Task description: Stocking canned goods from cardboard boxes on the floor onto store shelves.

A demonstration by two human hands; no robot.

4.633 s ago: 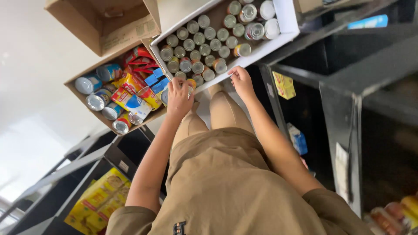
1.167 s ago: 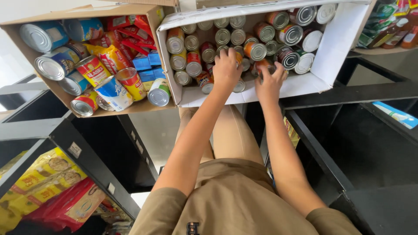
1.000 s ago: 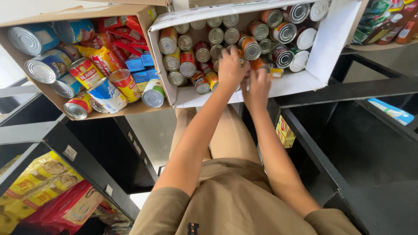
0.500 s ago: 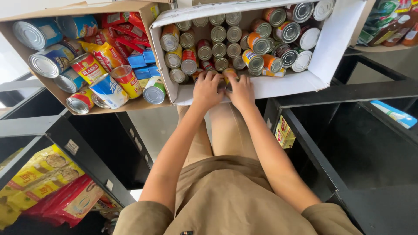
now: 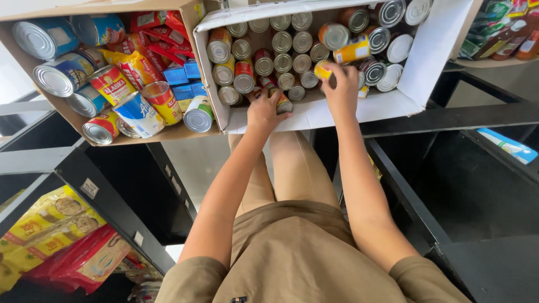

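A white cardboard box (image 5: 432, 56) filled with several small tin cans stands in front of me. My left hand (image 5: 263, 110) grips a small can (image 5: 282, 104) at the box's near edge, beside a red-labelled can (image 5: 244, 76). My right hand (image 5: 341, 85) is inside the box, closed on a yellow-labelled can (image 5: 322, 69). Another yellow can (image 5: 352, 51) lies on its side just beyond it.
A brown cardboard box (image 5: 168, 132) on the left holds large tins, red packets and blue cartons. Black metal shelving (image 5: 449, 115) runs under and to the right of the boxes. Yellow and red snack bags (image 5: 56, 241) lie lower left. Bottles (image 5: 508, 42) stand at far right.
Both hands were together at the box's near edge half a second ago. Now they have parted: the right has reached further in and taken a yellow can, the left holds a can at the edge.
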